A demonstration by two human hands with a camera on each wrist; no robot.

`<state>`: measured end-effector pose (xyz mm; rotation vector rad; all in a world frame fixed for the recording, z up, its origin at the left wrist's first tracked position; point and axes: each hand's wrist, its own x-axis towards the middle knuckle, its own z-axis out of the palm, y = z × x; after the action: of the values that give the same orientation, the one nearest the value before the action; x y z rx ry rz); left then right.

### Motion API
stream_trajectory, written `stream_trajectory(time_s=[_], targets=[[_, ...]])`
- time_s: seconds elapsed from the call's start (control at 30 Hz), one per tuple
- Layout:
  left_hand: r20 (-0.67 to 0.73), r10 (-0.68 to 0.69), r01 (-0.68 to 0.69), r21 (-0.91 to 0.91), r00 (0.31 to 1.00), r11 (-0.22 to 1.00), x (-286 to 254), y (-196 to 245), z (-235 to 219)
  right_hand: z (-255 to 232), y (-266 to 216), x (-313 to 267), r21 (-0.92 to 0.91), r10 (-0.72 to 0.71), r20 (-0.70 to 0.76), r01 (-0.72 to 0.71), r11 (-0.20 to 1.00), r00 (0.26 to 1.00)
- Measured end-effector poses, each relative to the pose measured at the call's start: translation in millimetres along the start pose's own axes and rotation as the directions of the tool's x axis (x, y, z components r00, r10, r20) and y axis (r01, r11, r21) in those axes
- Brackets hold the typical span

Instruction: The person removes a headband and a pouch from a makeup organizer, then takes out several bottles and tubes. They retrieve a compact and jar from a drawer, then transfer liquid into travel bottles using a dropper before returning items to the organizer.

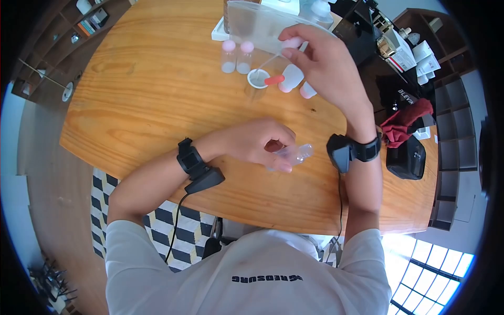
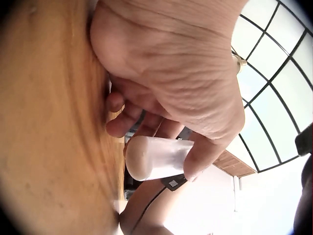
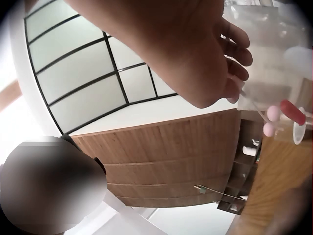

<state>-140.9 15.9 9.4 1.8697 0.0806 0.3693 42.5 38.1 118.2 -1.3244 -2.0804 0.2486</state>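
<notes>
My right hand (image 1: 331, 65) is raised over the far side of the table. Its fingertips pinch a thin pale stick (image 1: 269, 61) with a rounded pink top (image 1: 292, 43). The lower end of the stick reaches into a small white cup (image 1: 250, 81), and a red handle-like piece (image 1: 274, 80) lies across the cup's rim. Nearer the body, my left hand (image 1: 260, 142) grips a small clear bottle (image 1: 303, 153), tilted onto its side. In the left wrist view the bottle's rounded end (image 2: 139, 157) points toward the table, with the thumb against its other end.
Two clear bottles (image 1: 228, 59) with pink ball caps stand left of the cup. Pink-and-white containers (image 1: 291, 79) sit to its right. A translucent pouch (image 1: 252, 23) stands behind. A dark red cloth (image 1: 407, 123) and a black case (image 1: 407, 159) lie at the right.
</notes>
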Motion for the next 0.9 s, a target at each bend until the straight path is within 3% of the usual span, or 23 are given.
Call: stream_trajectory(time_s=[0.07,0.23,0.47,0.53,0.57,0.63,0.67,0.73,0.87,0.9], targets=[[-0.022,0.06,-0.06,0.023,0.998,0.998,0.4,-1.5,-0.5,11.3,1.4,-0.2,-0.006,0.003,0.014,-0.003,1.0,1.0],[0.039,-0.055,0.056,-0.006,0.998,0.998,0.8,2.9,-2.5,26.7,15.5,-1.4,-0.219,-0.112,0.138,0.14,0.966,0.984],[0.046,-0.075,0.076,-0.032,0.996,0.997,1.7,-1.4,-1.5,21.1,12.1,-7.9,-0.295,-0.096,0.075,0.114,0.949,0.993],[-0.04,0.032,-0.032,0.002,0.999,0.999,1.1,-4.7,0.1,11.2,1.7,-11.6,-0.467,-0.131,0.033,0.131,0.874,0.991],[-0.042,0.03,-0.03,0.002,0.999,1.0,0.6,-3.6,0.3,7.7,-1.3,-14.7,-0.465,-0.132,0.034,0.133,0.875,0.991],[-0.114,-0.014,0.003,-0.098,0.993,0.995,-2.1,-0.3,0.9,1.8,-3.8,-21.0,-0.375,-0.198,0.189,0.257,0.891,0.962],[-0.116,-0.016,0.004,-0.098,0.993,0.995,-2.9,1.2,-1.9,2.7,-0.5,-21.6,-0.373,-0.2,0.19,0.259,0.891,0.961],[-0.226,0.056,-0.058,-0.003,0.973,0.998,-5.8,3.0,-14.6,8.4,8.8,-22.0,-0.392,-0.359,0.219,0.418,0.819,0.907],[-0.316,0.026,-0.032,-0.015,0.948,0.999,-23.8,9.1,-44.8,12.3,11.7,-18.9,-0.36,-0.409,0.184,0.448,0.818,0.894],[-0.371,0.113,-0.049,0.178,0.922,0.983,-25.4,18.1,-53.7,11.1,10.1,-18.9,-0.34,-0.426,0.145,0.45,0.826,0.893]])
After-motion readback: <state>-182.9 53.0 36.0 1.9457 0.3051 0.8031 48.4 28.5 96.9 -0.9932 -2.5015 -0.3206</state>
